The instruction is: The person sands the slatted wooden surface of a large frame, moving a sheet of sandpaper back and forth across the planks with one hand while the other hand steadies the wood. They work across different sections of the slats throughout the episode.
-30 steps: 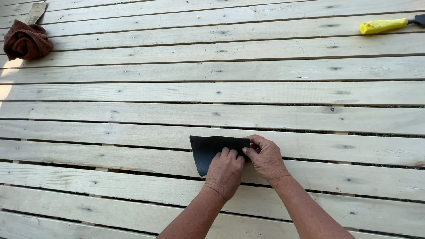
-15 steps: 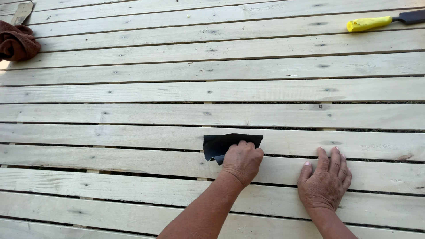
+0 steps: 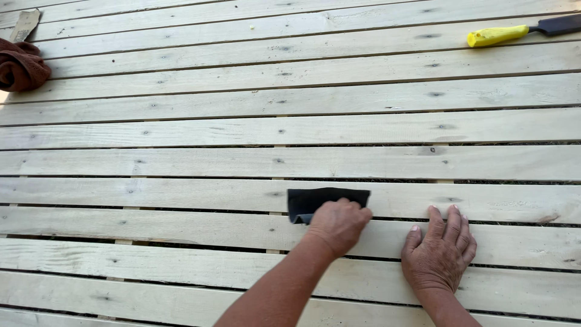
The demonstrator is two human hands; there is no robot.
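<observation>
Far left, top: a brown cloth (image 3: 23, 65) lies bunched on the boards at the frame edge, with a small flat strip of wood (image 3: 25, 25) just above it, tilted.
Surface: pale wooden boards (image 3: 181, 130) run side to side, with narrow dark gaps between them and knots and nail heads scattered along them.
Middle: a dark sheet of sandpaper (image 3: 321, 198) lies on a board, its lower left corner curled over the gap below; it is well apart from the cloth and from the tool at the top right.
Left hand (image 3: 339, 224): reaches in from the bottom of the frame, fingers curled over the lower right part of the sandpaper, pressing it to the wood and covering that corner.
Right hand (image 3: 440, 254): open, palm down, fingers spread flat on the boards just right of the left hand, holding nothing and not touching the sandpaper.
Far right, top: a tool with a yellow handle (image 3: 496, 35) and a dark blade lies across a board, the blade running off the frame edge.
</observation>
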